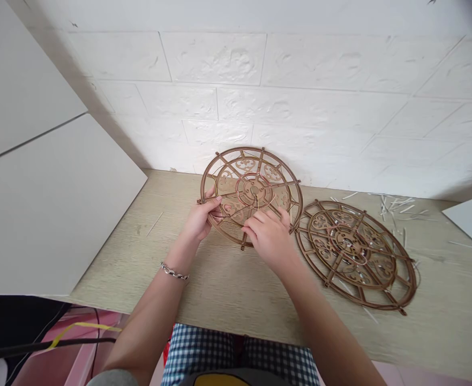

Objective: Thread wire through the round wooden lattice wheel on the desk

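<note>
A round brown openwork wheel of thin wood stands tilted on the light wooden desk, leaning toward the white brick wall. My left hand, with a silver bracelet on its wrist, is closed on the wheel's left rim. My right hand pinches the lower middle of the wheel, fingers pressed on its spokes and thin wire loops. A second, similar wheel lies flat on the desk to the right, untouched.
Several thin pale sticks are scattered at the back right of the desk, and one lies at the left. A white cabinet panel stands at the left. Cables and a pink bin sit below the desk edge.
</note>
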`<state>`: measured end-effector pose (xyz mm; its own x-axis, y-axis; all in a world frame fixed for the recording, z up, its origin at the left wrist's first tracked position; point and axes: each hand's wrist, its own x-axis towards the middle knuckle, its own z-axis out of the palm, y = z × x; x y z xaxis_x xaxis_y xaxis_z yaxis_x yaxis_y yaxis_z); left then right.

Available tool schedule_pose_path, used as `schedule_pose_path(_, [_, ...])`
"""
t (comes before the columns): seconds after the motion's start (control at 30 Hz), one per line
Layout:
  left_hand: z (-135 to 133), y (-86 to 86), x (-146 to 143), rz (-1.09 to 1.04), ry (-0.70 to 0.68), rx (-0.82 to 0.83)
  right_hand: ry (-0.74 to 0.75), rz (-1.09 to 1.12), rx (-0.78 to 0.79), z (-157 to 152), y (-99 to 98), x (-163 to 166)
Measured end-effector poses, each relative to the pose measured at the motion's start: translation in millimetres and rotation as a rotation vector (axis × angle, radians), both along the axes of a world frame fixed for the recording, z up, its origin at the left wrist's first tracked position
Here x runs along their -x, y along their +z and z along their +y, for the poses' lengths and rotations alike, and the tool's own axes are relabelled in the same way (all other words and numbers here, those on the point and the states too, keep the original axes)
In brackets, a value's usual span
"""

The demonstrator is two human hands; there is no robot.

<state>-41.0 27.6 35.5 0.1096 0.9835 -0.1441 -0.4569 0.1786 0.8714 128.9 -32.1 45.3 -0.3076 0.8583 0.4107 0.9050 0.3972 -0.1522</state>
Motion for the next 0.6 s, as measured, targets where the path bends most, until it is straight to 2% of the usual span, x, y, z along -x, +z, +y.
schedule_pose_path(0.17, [-1.4, 2.7, -3.4, -0.009, 0.017, 0.013, -0.195, 0.065, 0.019, -0.3, -1.6, 2.1])
schedule_pose_path(0.33, [-2.0, 2.4, -4.6, 0.016, 0.018, 0.044, 0.01, -0.06, -0.001, 0.3, -0.4, -0.6])
schedule_pose_path(0.5, [-2.0, 0.2, -2.7, 0.009, 0.025, 0.017, -0.223, 0.043, 0.003, -2.8, -6.6, 5.2])
schedule_pose_path(0.6, [-0.9, -0.5, 0.6, 0.03, 0.01, 0.023, -0.13, 0.05, 0.036, -2.7, -7.7, 4.8])
